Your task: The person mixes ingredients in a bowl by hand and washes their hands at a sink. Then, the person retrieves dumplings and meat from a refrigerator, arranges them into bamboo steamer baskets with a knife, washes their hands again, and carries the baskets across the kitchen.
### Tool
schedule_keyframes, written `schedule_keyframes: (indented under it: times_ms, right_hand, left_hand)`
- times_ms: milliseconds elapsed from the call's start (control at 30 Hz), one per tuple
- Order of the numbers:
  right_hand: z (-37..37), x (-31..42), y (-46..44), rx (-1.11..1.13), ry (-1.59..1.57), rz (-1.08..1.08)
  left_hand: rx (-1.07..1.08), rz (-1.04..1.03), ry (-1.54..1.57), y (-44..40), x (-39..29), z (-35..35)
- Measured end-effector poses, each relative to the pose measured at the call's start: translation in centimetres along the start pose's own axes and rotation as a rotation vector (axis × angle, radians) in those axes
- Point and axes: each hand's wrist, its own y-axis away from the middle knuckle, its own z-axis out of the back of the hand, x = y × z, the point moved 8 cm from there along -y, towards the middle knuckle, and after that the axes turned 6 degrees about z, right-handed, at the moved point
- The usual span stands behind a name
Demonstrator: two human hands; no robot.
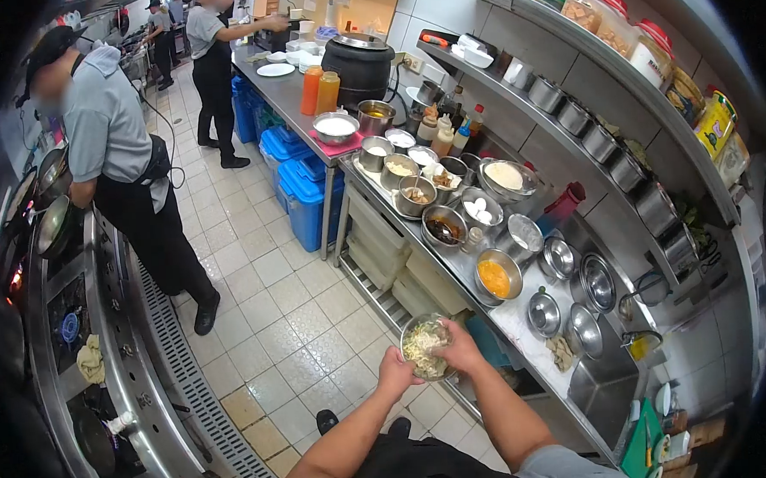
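Observation:
Both my hands hold a round metal bowl in front of me, over the floor beside the counter. Pale, shredded-looking food with bits of green lies inside it. My left hand grips the rim at the lower left, its fingers wrapped round the side. On the right edge is my right hand, closed on the bowl with its fingers reaching over the rim. The nearest thing on the counter is a metal bowl of orange liquid; a bowl of dark sauce stands behind it.
A steel counter with several bowls runs along my right, below a shelf of metal pots. On the left a co-worker stands at the stove, where a flame burns. Blue bins stand under the far counter.

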Motion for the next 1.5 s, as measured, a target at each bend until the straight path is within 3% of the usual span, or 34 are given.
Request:
schedule_keyframes:
  times_ms: [200,367,433,500,567,633,700,733,900,967,1000,1133,1233,1367,1433,1467,1500]
  right_hand:
    - [-3.3,-1.4,-1.6,0.036,-0.274,-0.155]
    - [-3.4,2.3,-1.8,0.223,-0.007,-0.120]
    - [-1.9,1.0,-3.4,-0.026,0.240,0.038]
    - [-2.5,0.6,-3.1,0.009,0.205,0.081]
    - [-2.2,4.8,-1.1,-0.046,0.380,0.197]
    - [-2.9,4.6,-0.8,0.060,0.360,0.186]
    - [-4.0,5.2,0.2,0.219,0.568,0.379]
    - [-4.1,4.9,0.4,0.336,0.647,0.355]
    - [-1.4,2.1,1.3,0.175,0.447,0.292]
    - [0.0,0.2,1.8,-0.098,0.101,0.126]
    - [-0.1,-0.2,2.3,-0.121,0.116,0.005]
    - [-1.1,-0.4,2.8,-0.073,0.286,0.079]
    - [-0.7,-0.4,2.8,-0.121,0.475,0.343]
    - [1.7,3.0,3.9,-0.172,0.484,0.362]
    - [1.8,4.2,4.2,0.061,0.088,0.467]
    - [2.6,4.5,3.9,0.067,0.085,0.472]
    - [2.7,3.7,3.6,0.150,-0.010,0.359]
  left_hand:
    - [0.109,0.025,-0.076,0.1,-2.6,0.3]
    - [0.089,0.072,-0.109,1.2,-4.0,1.2]
    - [0.077,0.070,-0.098,0.8,-3.8,1.2]
    - [0.091,0.019,-0.059,1.3,-4.5,0.8]
    - [0.098,0.007,-0.042,1.8,-5.1,0.5]
    - [0.117,-0.020,-0.006,2.5,-5.5,0.3]
    - [0.092,-0.016,0.000,2.6,-4.2,0.4]
    - [0.074,0.005,0.033,2.8,-3.6,0.4]
    - [-0.021,-0.056,0.077,4.8,-2.9,-1.2]
    - [-0.071,-0.126,0.095,4.9,-2.1,-1.7]
    - [-0.064,-0.137,0.107,5.6,-2.0,-2.6]
    - [-0.124,-0.144,0.067,5.1,1.7,-3.0]
    - [-0.193,-0.144,0.018,6.3,2.6,-3.3]
    - [-0.226,-0.104,0.136,7.7,2.0,-3.0]
    - [-0.201,-0.116,0.206,8.6,1.4,-2.9]
    - [-0.206,-0.134,0.207,9.2,0.8,-3.0]
    - [-0.211,-0.130,0.207,10.0,0.8,-2.8]
